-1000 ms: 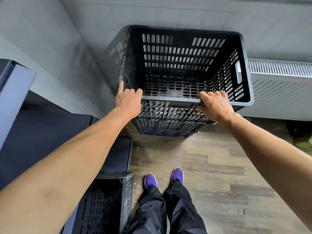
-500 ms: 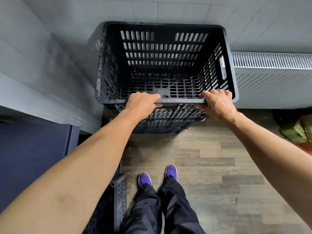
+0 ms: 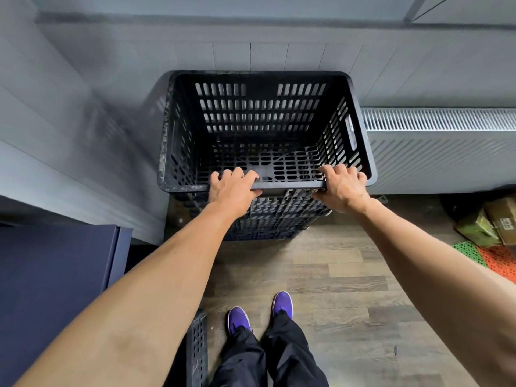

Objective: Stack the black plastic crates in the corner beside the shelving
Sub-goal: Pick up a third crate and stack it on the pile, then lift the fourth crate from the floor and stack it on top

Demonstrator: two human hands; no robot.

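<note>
Top crate (image 3: 261,107), black slotted plastic, sits on a lower crate (image 3: 275,224) right under the grips, tucked into the wall corner beyond them. Both grips are on its near rim. Left grip (image 3: 233,188) is clamped on the rim, fingers hooked over the edge into the crate, thumb on the outside. Right grip (image 3: 344,191) is clamped the same way, further along that rim toward the right corner.

Progress: the stack in the corner is at least two high, and the exact count is hidden by the top crate. The top crate looks about level and down on the one below, but whether it is fully seated can't be told from here. It probably needs a last nudge and then letting go. One more black crate (image 3: 196,347) stands on the floor (image 3: 349,277) well behind and below the left grip, near the person's legs. It is not stacked yet, so the task is judged partway done.

Contents: the top crate is empty, its slotted base showing bare. The lower crate's inside is hidden. Only an edge of the spare crate shows, so its contents can't be told.

Around: dark blue shelving (image 3: 55,275) is left of and below the left grip. A radiator (image 3: 441,152) is on the wall right of the right grip, close beside the top crate. Cardboard boxes (image 3: 499,222) and a green and orange mat (image 3: 494,258) lie far right on the floor. Purple shoes (image 3: 238,319) are below, between the arms.
</note>
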